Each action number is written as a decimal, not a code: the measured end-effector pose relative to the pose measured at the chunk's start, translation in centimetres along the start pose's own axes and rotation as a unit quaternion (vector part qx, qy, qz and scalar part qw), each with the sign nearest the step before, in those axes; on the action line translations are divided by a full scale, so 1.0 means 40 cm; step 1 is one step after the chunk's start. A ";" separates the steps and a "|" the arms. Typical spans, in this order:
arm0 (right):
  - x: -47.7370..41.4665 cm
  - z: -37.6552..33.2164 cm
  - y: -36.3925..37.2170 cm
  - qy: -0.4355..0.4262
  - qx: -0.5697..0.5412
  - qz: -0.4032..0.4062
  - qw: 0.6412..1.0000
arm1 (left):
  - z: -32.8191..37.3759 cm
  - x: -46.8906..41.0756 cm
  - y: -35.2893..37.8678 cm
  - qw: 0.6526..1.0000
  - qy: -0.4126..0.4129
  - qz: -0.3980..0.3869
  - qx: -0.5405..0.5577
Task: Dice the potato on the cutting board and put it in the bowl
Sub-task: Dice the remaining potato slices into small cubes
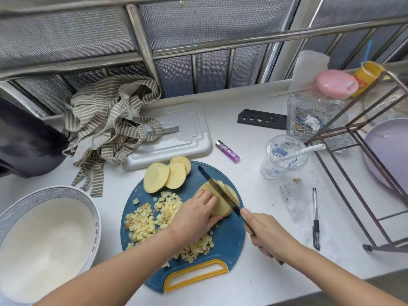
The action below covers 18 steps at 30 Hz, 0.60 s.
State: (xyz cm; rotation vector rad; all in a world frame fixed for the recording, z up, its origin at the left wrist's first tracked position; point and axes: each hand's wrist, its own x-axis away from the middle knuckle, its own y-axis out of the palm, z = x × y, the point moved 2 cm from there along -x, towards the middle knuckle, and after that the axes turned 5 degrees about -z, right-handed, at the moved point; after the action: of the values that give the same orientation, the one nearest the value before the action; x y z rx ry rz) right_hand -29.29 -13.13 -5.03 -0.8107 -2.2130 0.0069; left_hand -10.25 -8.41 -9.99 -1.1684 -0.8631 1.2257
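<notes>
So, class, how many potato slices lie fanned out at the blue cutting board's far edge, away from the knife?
3, overlapping: left slice, middle slice, far-right slice. Others may hide beneath them.

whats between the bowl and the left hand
In the head view, a heap of diced potato on the blue cutting board lies between the bowl and the left hand.

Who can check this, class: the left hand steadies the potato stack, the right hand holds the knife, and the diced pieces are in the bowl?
One point is wrong: the head view shows the diced pieces on the cutting board, not in the bowl. The left hand steadies the potato stack; the right hand holds the knife.
</notes>
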 end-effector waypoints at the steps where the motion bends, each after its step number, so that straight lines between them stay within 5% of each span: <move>1: 0.003 0.000 0.004 -0.001 0.003 0.001 1.000 | 0.001 0.001 -0.001 1.000 0.000 0.002 0.000; 18: -0.018 0.025 0.024 -0.009 0.065 0.003 0.998 | 0.000 -0.004 -0.010 1.000 0.005 0.009 0.009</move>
State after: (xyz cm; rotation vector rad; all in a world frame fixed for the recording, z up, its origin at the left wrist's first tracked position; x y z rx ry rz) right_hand -29.07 -12.53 -6.42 -0.7467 -2.2013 0.1591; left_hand -10.17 -8.53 -9.60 -1.1700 -0.8340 1.2383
